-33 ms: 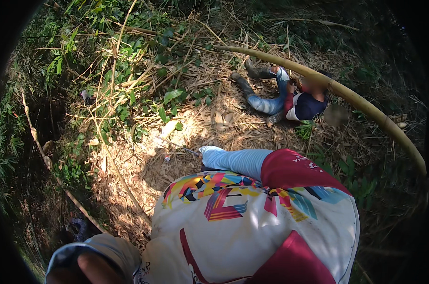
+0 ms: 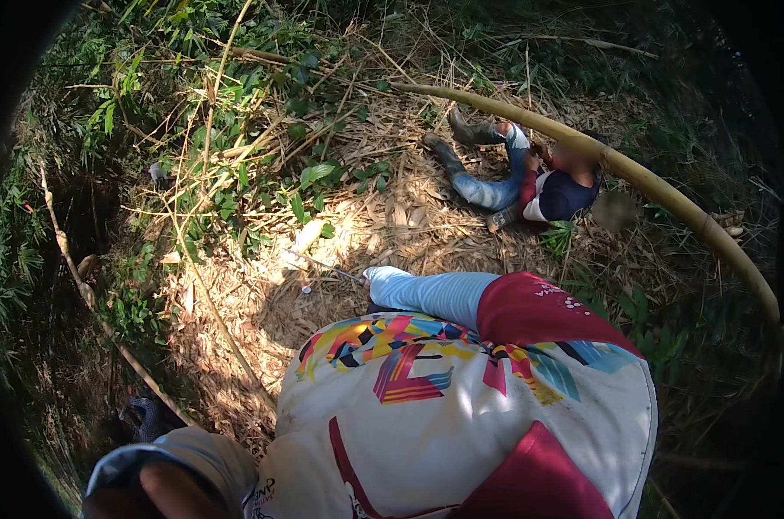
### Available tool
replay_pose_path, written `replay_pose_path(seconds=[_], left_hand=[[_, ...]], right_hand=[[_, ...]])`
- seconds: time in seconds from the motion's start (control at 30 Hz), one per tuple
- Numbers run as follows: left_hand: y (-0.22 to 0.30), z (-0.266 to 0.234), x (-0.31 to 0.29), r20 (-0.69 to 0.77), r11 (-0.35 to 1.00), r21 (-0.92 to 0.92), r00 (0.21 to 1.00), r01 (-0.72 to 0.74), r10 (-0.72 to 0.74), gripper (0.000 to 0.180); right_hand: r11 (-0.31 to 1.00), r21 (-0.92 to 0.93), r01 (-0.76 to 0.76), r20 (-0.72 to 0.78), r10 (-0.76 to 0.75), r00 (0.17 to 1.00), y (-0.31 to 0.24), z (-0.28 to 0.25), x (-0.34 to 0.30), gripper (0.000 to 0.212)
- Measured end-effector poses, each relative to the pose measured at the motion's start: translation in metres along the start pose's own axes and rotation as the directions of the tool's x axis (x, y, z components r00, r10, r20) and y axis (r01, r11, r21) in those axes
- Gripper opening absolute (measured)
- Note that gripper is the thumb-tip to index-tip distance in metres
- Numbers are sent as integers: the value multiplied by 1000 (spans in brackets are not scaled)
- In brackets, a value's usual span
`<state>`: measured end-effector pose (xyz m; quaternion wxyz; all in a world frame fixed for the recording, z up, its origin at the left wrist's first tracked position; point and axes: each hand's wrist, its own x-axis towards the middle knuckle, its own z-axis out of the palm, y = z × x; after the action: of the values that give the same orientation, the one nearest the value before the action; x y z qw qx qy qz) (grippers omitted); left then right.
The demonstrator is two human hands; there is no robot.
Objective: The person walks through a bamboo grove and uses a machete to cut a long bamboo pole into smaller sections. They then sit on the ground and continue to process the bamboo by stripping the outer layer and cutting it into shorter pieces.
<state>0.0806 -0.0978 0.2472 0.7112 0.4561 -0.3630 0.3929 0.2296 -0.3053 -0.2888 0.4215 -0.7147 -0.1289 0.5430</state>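
My right arm, in a maroon and light blue sleeve, crosses my pale, brightly patterned shirt. At its cuff, my right hand (image 2: 369, 278) is small and mostly covered, closed round the end of a long thin blade (image 2: 327, 265). The blade is seen nearly edge-on, like a machete, and points left over dry leaves. At the lower left, a pale sleeve (image 2: 197, 450) and some bare skin show, but my left hand is out of sight. A small white round thing (image 2: 305, 291) lies on the leaves below the blade.
A thick yellow bamboo pole (image 2: 639, 173) arcs across the right. Behind it a person (image 2: 561, 195) in jeans and dark boots sits on the ground. Thin dry stems (image 2: 203, 290) and a crooked branch (image 2: 85, 294) rise at the left, beside green undergrowth.
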Motion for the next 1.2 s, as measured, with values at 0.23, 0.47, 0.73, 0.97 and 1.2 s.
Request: replay_pose_path(seconds=[0.23, 0.47, 0.73, 0.97, 1.2], left_hand=[[4, 9, -8, -50, 993, -6, 991, -121, 121, 14], [26, -30, -18, -103, 961, 260, 992, 100, -75, 39], [71, -140, -207, -930, 355, 239, 318, 904, -184, 46], [90, -95, -371, -820, 130, -545, -496, 828, -285, 54], [61, -93, -400, -865, -32, -463, -459, 886, -201, 40]], right_hand=[[926, 343, -156, 4, 164, 986, -26, 3, -5, 7], [720, -690, 76, 32, -75, 997, -114, 2, -56, 18], [779, -592, -208, -137, 158, 978, -108, -1, -62, 27], [711, -657, -251, -146, 208, 967, -74, -15, -52, 19], [397, -915, -72, -38, 93, 995, -113, -5, -24, 16]])
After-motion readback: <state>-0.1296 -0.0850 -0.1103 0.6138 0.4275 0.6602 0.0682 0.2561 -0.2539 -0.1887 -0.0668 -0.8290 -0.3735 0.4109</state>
